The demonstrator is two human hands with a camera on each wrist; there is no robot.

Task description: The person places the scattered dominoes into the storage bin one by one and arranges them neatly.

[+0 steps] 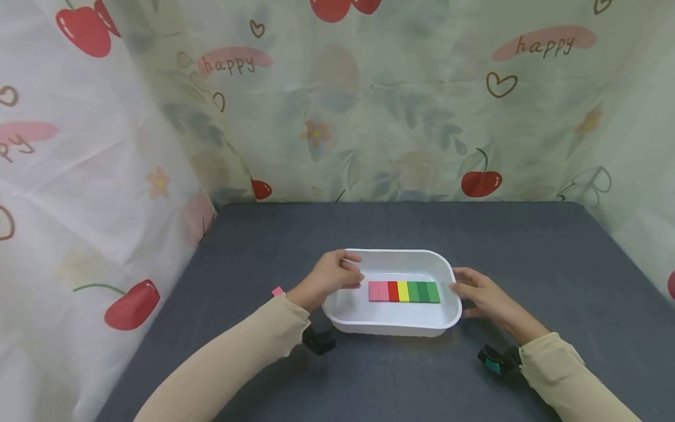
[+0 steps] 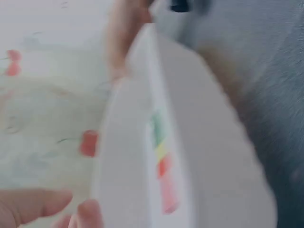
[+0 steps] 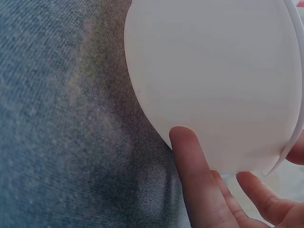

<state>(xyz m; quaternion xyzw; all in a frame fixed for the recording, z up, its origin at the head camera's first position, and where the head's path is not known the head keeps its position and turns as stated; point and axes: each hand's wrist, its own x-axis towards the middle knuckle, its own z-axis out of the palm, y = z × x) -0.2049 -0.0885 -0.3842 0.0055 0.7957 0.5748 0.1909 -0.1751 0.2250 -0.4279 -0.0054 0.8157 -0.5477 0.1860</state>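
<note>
A white oval-ended plastic tray point(image 1: 390, 327) stands on the dark table. In it lies a row of flat coloured blocks point(image 1: 404, 292), side by side: pink, red, yellow and green. My left hand point(image 1: 334, 275) hovers over the tray's left end, fingers loosely bent; the left wrist view, blurred, shows its fingertips point(image 2: 59, 202) with nothing between them. At the right end my right hand point(image 1: 482, 296) holds the tray, thumb at the rim. Up close in the right wrist view, its fingers point(image 3: 190, 161) press the outer wall while the thumb reaches behind the rim.
Dark grey cloth covers the table point(image 1: 295, 234). A small pink piece point(image 1: 277, 291) shows beside the left sleeve, partly hidden. Black wrist cameras point(image 1: 318, 340) hang under both wrists. Printed curtains point(image 1: 369, 117) enclose the back and sides.
</note>
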